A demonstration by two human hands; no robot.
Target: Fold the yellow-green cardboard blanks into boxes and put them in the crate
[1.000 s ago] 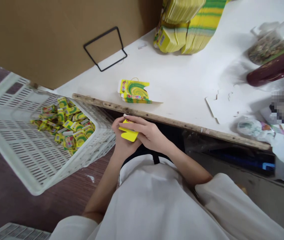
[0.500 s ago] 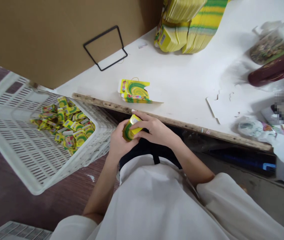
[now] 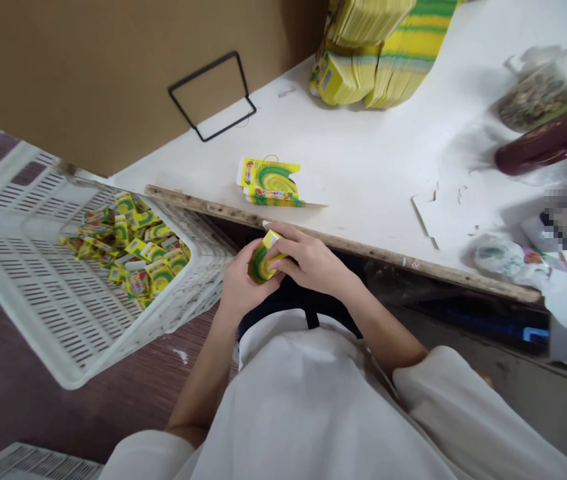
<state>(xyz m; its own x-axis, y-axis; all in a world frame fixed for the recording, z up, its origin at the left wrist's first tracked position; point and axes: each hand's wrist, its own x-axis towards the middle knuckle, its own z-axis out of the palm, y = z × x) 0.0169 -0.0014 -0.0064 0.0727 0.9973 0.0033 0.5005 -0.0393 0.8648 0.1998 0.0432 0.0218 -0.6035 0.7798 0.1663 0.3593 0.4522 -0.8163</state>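
A small yellow-and-green cardboard box (image 3: 259, 261) is held in front of my waist, just off the table's front edge. My left hand (image 3: 241, 283) wraps round its lower left side. The fingers of my right hand (image 3: 308, 260) press on its upper right end, where a pale yellow end face shows. Part of the box is hidden by the fingers. On the table beyond my hands lies another carton (image 3: 276, 180) of the same print, partly flattened, with a cut-out in its edge.
At left stands a white slatted crate (image 3: 70, 293) holding a heap of small yellow boxes (image 3: 150, 252). Bundled flat cartons (image 3: 348, 77) sit at the back. A brown cardboard sheet (image 3: 88, 73) with a black wire frame (image 3: 203, 70) is at back left. A jar (image 3: 533, 100) and maroon bottle (image 3: 548, 143) lie right.
The yellow flap at the end of the box, which stuck out by my right fingers, now lies folded in against it. Both hands have shifted very slightly to the right.
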